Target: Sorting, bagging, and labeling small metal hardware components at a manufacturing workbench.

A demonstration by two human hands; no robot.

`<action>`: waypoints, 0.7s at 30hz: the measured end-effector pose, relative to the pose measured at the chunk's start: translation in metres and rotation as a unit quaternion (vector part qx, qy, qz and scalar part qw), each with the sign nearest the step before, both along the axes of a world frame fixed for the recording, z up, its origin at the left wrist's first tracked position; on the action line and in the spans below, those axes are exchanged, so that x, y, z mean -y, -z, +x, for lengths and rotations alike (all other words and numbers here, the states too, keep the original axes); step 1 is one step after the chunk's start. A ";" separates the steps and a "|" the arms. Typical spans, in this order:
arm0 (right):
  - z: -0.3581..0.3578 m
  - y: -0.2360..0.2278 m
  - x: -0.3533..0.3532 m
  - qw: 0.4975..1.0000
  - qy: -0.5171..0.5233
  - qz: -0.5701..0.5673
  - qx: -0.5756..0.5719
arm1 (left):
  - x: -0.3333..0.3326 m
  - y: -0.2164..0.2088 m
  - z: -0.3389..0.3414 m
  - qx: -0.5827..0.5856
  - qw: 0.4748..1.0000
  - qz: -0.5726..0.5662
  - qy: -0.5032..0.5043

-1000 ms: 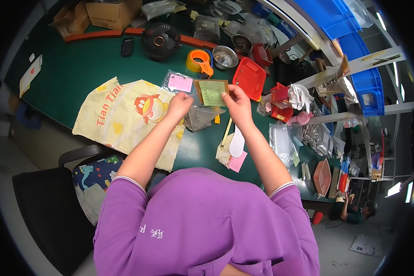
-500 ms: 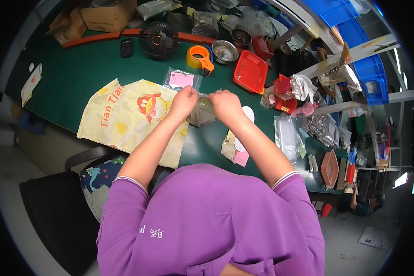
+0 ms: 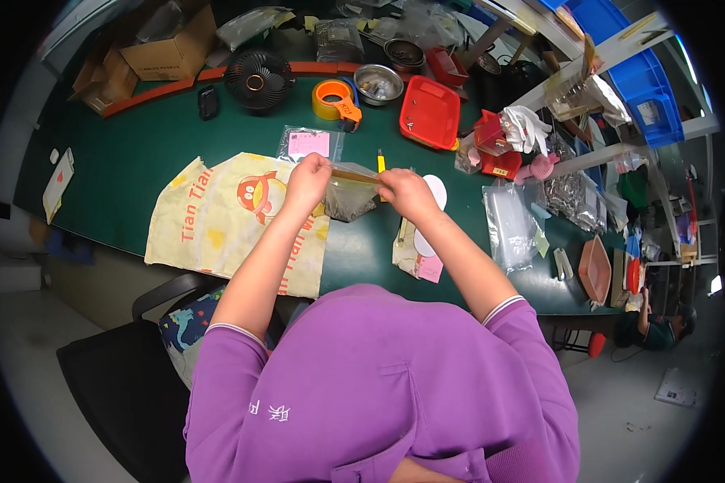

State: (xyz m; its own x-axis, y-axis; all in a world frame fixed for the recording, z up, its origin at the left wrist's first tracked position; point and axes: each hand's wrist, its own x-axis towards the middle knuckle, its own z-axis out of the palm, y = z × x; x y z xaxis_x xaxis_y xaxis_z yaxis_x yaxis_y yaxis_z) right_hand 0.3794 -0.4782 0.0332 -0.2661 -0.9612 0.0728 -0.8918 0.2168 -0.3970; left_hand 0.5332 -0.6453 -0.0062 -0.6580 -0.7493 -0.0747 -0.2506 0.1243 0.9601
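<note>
A clear plastic bag with small dark contents at its bottom hangs between my hands over the green table. My left hand pinches the bag's top at its left corner. At the opposite corner, the fingers of my right hand are closed on the top edge. A brownish strip, perhaps tape, runs along that edge between the hands. Just beyond my right fingers lies a yellow cutter knife. A flat clear bag with a pink label rests behind my left hand. The bag's lower end seems near the table.
To the left spreads a yellow printed cloth. Farther back are a black fan, an orange tape dispenser, a metal bowl and a red tray. White round cards and clear bags lie right.
My hands have moved apart, stretching the bag's top between them. The brownish strip and the yellow cutter now show. The whole view has shifted slightly.
</note>
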 end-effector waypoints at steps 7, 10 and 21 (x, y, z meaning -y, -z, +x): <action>0.016 -0.072 -0.039 0.991 -0.015 -0.123 -0.045 | -0.025 -0.082 0.016 -0.035 0.999 -0.025 0.007; 0.022 -0.099 -0.054 0.998 0.007 -0.064 -0.021 | -0.033 -0.097 0.015 -0.065 0.997 -0.023 0.033; 0.016 -0.031 -0.071 0.992 -0.044 -0.110 -0.047 | -0.035 -0.030 -0.001 0.062 0.996 -0.016 0.060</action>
State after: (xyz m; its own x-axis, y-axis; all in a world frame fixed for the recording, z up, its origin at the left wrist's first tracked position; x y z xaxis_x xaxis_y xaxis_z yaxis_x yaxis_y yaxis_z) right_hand 0.3951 -0.4069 0.0642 -0.1644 -0.9385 0.3037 -0.9388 0.0544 -0.3402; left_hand 0.5317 -0.6101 0.0239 -0.7294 -0.6697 -0.1396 -0.3495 0.1894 0.9176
